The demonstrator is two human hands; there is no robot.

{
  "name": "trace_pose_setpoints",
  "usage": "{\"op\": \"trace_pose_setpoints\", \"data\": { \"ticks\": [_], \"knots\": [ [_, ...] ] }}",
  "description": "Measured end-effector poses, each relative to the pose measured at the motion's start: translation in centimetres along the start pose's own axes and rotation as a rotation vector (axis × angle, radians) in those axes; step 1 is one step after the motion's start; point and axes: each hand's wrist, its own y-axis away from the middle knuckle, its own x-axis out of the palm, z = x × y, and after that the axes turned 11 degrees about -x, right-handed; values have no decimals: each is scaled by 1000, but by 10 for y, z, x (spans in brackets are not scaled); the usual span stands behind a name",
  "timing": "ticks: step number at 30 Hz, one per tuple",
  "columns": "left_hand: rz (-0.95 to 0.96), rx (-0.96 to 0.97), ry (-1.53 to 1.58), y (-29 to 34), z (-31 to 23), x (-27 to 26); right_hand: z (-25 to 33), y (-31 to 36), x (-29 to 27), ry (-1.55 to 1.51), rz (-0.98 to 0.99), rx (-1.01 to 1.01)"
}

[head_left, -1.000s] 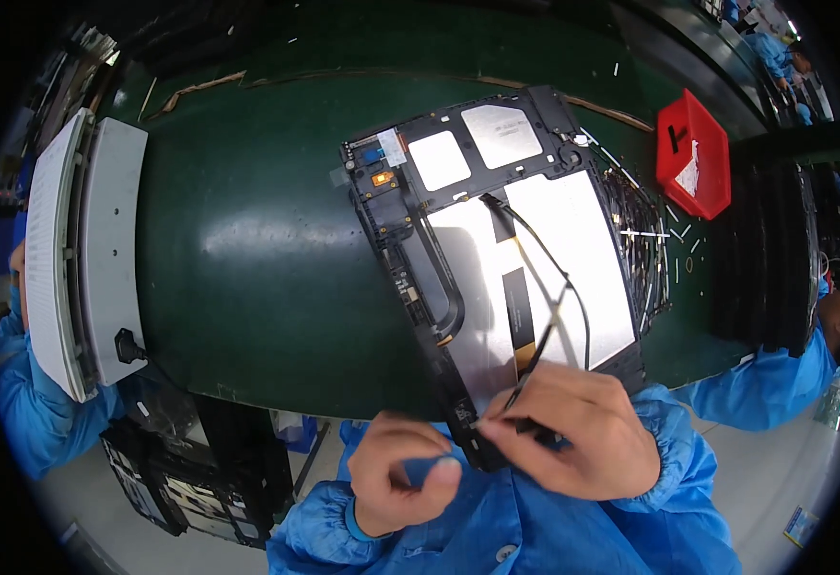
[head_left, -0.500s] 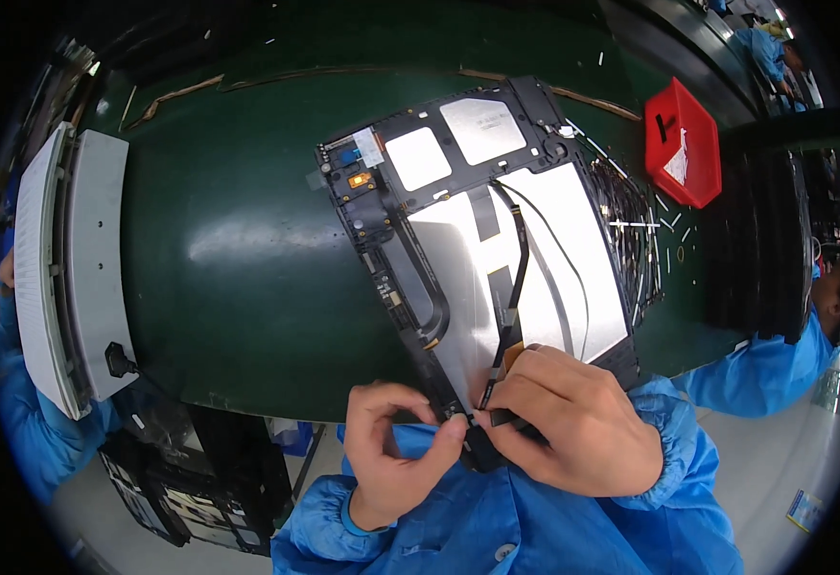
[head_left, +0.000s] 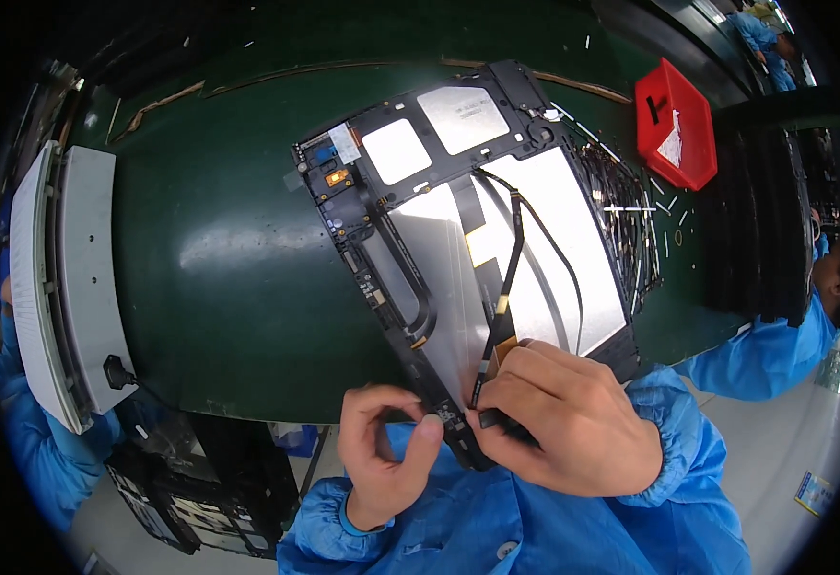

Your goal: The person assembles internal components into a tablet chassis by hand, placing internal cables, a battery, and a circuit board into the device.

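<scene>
Cable (head_left: pixel 511 264), right hand (head_left: pixel 570 414) pinching, left hand (head_left: pixel 372 471) curled

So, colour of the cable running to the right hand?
The cable is mostly black; head view.

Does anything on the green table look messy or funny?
Yes, a bit: some small white strips lie scattered on the green table near the red bin, pointing every which way, so they look stray.

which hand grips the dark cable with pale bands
The right hand, pinching the dark cable low down; the left hand has thumb and fingers apart, with no cable between them.
</scene>
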Motion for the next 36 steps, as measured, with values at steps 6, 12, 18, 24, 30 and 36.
{"op": "trace_pose_setpoints", "data": {
  "ticks": [6,12,18,24,30,36],
  "knots": [
    [-2,-8,1,1,-1,-1,-3,0,-1,-45,-23,-19],
    [-9,-7,-4,1,-1,-1,-4,0,-1,-58,-13,-22],
    [-82,244,-305,0,-1,1,-4,2,5,-60,-76,-18],
    [-71,196,-430,-6,-18,2,-3,2,7,-49,-89,-30],
    [39,7,-149,-15,-12,-9,3,4,3,52,154,-210],
    [45,-71,-59,13,-5,-13,1,8,18,6,-75,-218]
  ]
}}
